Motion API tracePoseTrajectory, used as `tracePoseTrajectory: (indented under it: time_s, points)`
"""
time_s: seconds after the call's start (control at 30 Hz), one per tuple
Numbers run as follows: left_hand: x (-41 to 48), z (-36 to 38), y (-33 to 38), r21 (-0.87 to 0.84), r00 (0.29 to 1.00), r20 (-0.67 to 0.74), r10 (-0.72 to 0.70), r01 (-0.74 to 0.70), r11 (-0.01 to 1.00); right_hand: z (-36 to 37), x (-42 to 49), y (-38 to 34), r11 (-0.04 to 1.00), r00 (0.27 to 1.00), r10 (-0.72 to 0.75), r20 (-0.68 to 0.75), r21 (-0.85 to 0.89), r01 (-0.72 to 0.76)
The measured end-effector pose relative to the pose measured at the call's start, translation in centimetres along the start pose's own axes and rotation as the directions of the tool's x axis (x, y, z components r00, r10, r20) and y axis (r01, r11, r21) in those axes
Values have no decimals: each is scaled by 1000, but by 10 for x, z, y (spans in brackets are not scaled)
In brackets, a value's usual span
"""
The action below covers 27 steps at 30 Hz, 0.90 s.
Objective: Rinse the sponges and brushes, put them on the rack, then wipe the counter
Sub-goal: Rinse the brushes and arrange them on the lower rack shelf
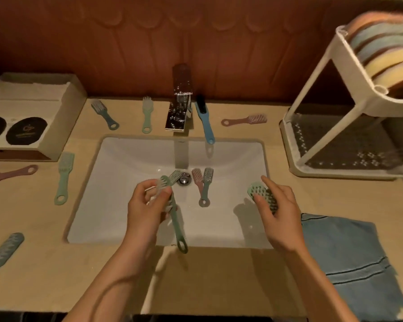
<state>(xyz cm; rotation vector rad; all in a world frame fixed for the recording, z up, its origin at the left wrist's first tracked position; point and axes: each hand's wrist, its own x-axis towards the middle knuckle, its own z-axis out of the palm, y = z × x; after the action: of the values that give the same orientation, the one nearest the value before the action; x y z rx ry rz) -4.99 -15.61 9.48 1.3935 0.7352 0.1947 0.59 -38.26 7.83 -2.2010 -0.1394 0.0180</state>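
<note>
Over sink (pixel 219 228), left fingers (pixel 149 185) round green brush (pixel 176 226), right fingers (pixel 269 185) round scrubber (pixel 257 190) near right rim.

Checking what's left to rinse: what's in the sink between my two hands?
A pink brush and a grey brush, side by side in the sink, between left hand and right hand; head view.

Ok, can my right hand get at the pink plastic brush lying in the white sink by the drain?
Likely yes: the pink plastic brush lies uncovered in the white sink, with nothing between it and the right hand. But that hand holds a mint green brush, so its grip looks taken.
</note>
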Motion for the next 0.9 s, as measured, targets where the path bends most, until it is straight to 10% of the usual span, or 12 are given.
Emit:
tracePoseTrajectory:
  time_s: [0.43,0.9]
  points:
    - [-10,143,-15,-372,960,90,-265,279,885,-141,90,93,944,999,-48,-11,-328,42]
    - [-43,183,-32,-459,918,99,-384,385,801,-112,158,133,924,946,140,291,-382,-19]
